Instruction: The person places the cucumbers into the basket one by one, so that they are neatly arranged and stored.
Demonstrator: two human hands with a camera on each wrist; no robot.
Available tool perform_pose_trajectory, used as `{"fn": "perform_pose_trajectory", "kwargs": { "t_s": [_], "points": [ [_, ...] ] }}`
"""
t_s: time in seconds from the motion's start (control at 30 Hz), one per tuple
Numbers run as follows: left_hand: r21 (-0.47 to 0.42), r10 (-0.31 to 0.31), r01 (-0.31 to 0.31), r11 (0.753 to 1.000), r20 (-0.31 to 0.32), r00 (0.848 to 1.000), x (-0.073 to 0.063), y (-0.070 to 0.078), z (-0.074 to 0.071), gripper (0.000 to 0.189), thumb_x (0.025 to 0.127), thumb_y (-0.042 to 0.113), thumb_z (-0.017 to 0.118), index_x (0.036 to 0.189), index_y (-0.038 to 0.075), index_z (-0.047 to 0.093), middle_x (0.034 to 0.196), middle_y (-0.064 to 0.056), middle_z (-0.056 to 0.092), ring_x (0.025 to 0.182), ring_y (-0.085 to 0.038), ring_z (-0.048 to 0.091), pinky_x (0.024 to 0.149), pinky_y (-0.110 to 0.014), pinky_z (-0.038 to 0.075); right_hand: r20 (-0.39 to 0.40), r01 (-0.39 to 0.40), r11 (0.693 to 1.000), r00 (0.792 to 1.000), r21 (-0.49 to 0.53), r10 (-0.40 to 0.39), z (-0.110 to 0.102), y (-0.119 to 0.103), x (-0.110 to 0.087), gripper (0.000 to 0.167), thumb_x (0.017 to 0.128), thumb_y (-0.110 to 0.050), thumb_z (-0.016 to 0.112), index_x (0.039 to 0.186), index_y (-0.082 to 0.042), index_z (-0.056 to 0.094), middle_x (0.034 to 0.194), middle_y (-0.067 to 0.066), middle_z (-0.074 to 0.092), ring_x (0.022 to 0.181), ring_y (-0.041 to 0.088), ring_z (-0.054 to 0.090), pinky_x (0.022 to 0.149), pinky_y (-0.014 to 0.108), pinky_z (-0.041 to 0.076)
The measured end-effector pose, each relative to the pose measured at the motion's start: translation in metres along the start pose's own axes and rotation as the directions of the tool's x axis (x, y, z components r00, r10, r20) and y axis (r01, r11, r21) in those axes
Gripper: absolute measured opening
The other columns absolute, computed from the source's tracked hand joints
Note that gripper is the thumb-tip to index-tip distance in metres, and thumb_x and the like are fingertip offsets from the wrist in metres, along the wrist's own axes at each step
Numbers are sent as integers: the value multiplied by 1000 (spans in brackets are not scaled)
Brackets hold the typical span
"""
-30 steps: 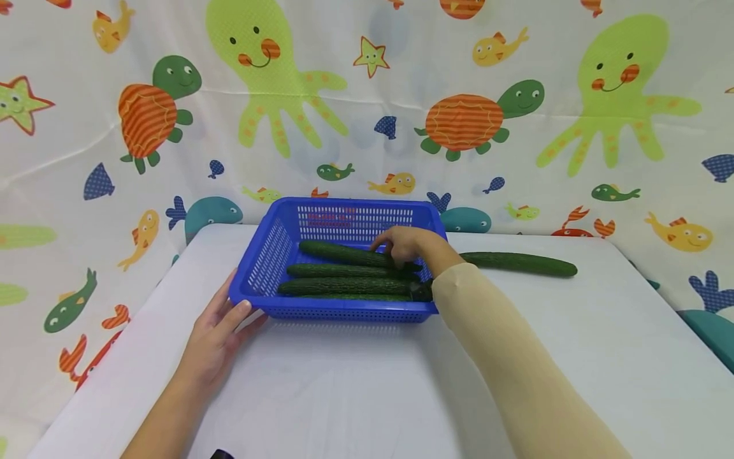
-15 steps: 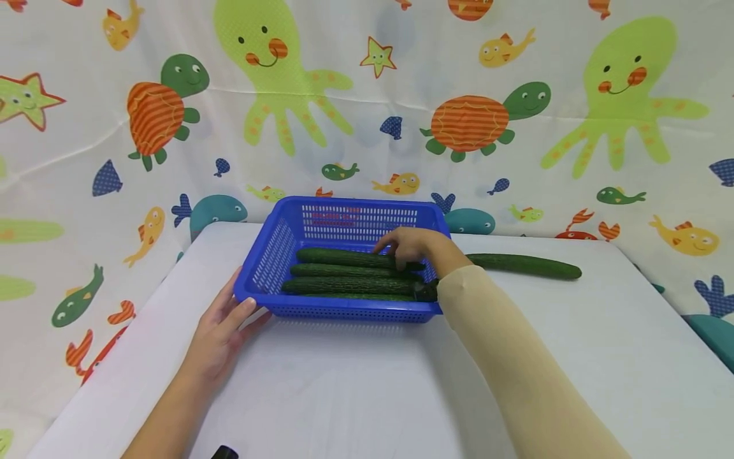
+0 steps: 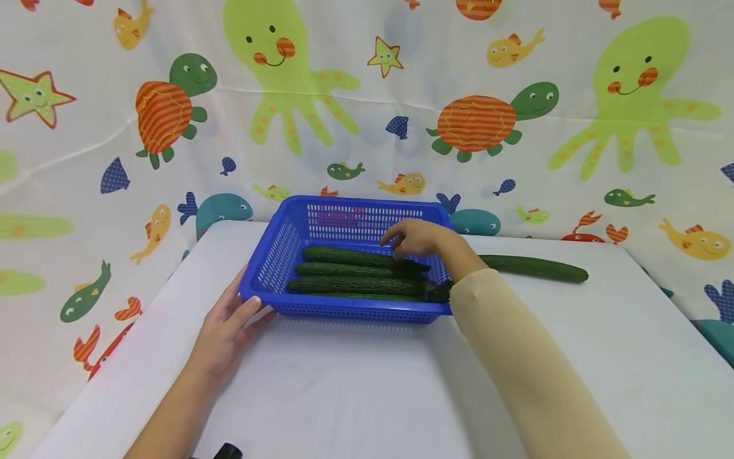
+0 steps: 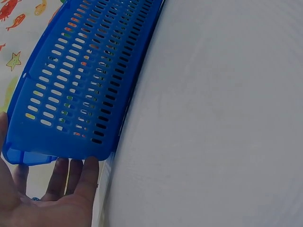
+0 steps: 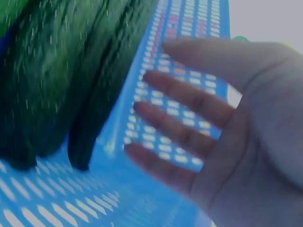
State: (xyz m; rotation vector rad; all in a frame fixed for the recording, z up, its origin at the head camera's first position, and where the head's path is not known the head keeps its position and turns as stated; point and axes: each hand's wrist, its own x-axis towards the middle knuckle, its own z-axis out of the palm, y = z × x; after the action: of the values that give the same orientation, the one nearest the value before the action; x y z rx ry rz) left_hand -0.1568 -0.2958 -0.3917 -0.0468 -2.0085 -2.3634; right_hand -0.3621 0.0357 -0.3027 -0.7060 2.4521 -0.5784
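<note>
A blue plastic basket (image 3: 355, 307) with slotted walls stands on the white table. Several long dark green cucumbers (image 3: 355, 285) lie side by side in it, roughly parallel to its front wall. My left hand (image 3: 220, 338) holds the basket's front left corner, thumb on the rim and the other fingers around the outside; in the left wrist view its fingertips meet the blue plastic. Over the basket's right part is my right hand (image 3: 421, 239), just above the rearmost cucumber (image 3: 344, 256). Its fingers are spread and hold nothing in the right wrist view, apart from the cucumbers.
Another cucumber (image 3: 539, 268) lies on the table (image 3: 355, 389) to the right of the basket, its left end hidden by the right arm. Behind the table hangs a white cloth (image 3: 355, 134) printed with sea animals. A small black object (image 3: 228, 451) shows at the bottom edge.
My right hand has let go of the rearmost cucumber and risen slightly. That cucumber has settled forward against the others. The left hand stays at the corner; the whole view has shifted a little.
</note>
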Motion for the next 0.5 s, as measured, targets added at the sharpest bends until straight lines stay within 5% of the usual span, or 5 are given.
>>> {"fn": "perform_pose_trajectory", "kwargs": {
  "t_s": [0.5],
  "points": [
    [-12,26,-26,1000,19,999,0,-2,0,62,111,20,47,166,29,22,170,-12,22,130,-2,59,99,-25,56,-155,130,990,981,47,-121,-24,-19,-39,40,105,-20,60,145,-21,61,144,14,62,133,32,59,111,52,49]
  ]
}}
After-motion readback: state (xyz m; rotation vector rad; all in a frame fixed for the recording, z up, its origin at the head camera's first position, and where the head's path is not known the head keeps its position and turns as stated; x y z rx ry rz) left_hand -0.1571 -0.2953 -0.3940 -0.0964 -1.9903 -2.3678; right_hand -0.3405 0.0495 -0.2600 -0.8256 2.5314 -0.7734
